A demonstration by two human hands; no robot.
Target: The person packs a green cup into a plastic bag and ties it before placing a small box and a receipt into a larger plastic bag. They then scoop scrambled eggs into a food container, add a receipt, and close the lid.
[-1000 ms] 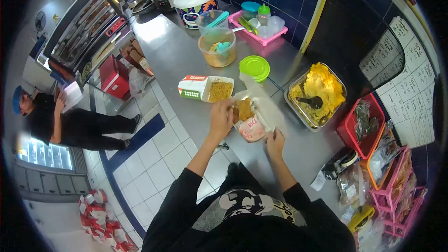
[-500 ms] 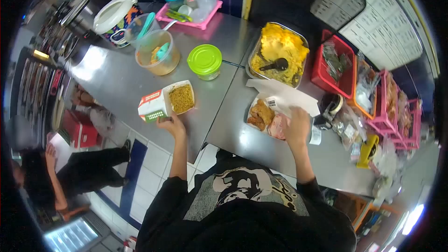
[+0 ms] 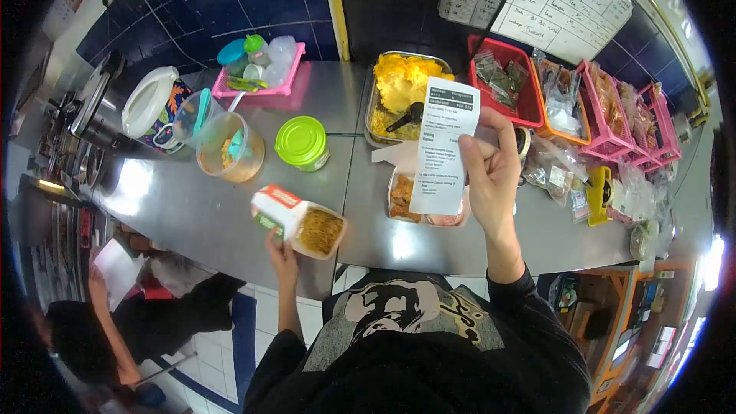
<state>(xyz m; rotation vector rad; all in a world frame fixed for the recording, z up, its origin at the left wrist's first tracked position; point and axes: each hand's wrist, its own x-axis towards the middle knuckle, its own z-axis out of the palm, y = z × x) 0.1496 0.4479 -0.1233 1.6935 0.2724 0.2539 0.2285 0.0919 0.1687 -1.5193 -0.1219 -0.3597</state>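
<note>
My right hand [image 3: 494, 169] pinches a printed paper receipt [image 3: 445, 146] and holds it up over the counter. Behind the receipt, partly hidden, an open box [image 3: 399, 198] contains fried pieces and something pink. With my left hand [image 3: 284, 254] I grip the lower edge of a noodle box [image 3: 277, 211], whose lid is folded open to the left and which is filled with brown noodles [image 3: 319, 231]. Beyond the receipt stands a metal tray [image 3: 371, 119] of yellow food with a black scoop [image 3: 412, 115] in it. A tub with a green lid [image 3: 300, 142] stands behind the noodle box.
Clear plastic tubs [image 3: 249, 165] and a pink tray [image 3: 287, 86] stand at the back left of the steel counter [image 3: 153, 203]. Red [image 3: 529, 115] and pink baskets [image 3: 613, 138] of packets line the right. At the lower left, another person [image 3: 115, 337] holds white paper.
My right hand has lifted the receipt from beside the fried food box. My left hand and the noodle box are nearer the counter's middle seam. The camera view has shifted.
</note>
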